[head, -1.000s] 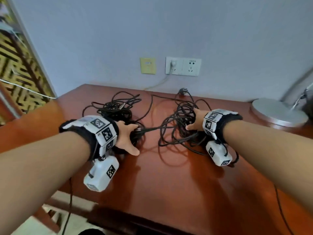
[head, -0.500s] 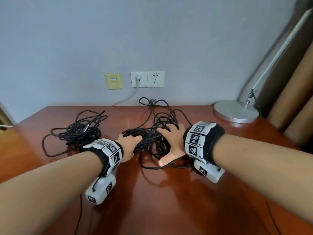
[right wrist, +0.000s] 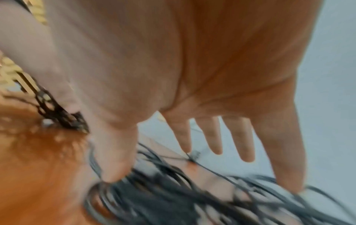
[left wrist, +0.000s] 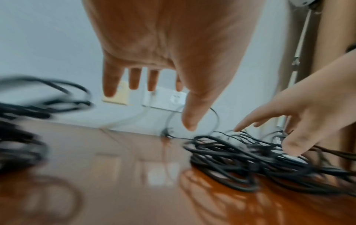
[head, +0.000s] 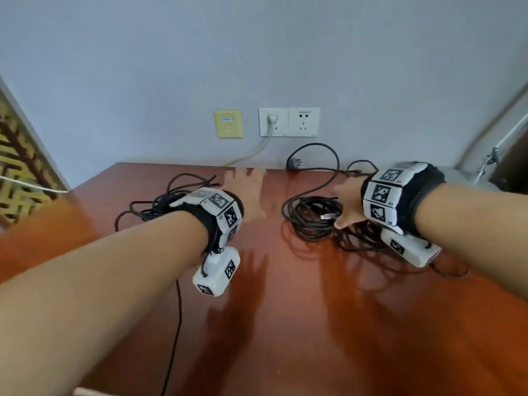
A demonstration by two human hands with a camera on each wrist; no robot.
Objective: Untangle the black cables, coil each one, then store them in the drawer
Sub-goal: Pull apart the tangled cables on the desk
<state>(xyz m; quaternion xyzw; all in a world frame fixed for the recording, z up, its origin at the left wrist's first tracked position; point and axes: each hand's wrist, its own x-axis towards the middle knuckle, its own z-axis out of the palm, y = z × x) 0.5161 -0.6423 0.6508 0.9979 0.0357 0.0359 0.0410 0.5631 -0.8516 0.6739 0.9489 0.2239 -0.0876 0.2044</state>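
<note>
Black cables lie in two heaps on a glossy red-brown table (head: 285, 324). One tangled heap (head: 160, 204) sits toward the left, partly hidden behind the left wrist in the head view; the other heap (head: 311, 218) lies right of the middle, a looser bundle of loops with a small metal connector (head: 328, 216) showing on top. From that right heap one strand runs back toward the wall and loops up to a black plug (head: 294, 162) resting at the table's far edge. The left hand (head: 247, 195) hangs above the bare wood between the two heaps, fingers straight and spread, grasping nothing — the left wrist view shows its palm clear of the surface. The right hand (head: 348, 204) is also spread flat, fingers straight; its thumb and little finger reach down to the strands of the right heap, though the blur hides whether they press on them. Neither hand curls round any cable. On the grey wall behind are a yellow wall plate (head: 228, 124) and a white double socket (head: 289, 122) with a pale cord plugged in. At the far right stands a lamp — its round silver base (head: 463, 174) sits behind the right wrist.
</note>
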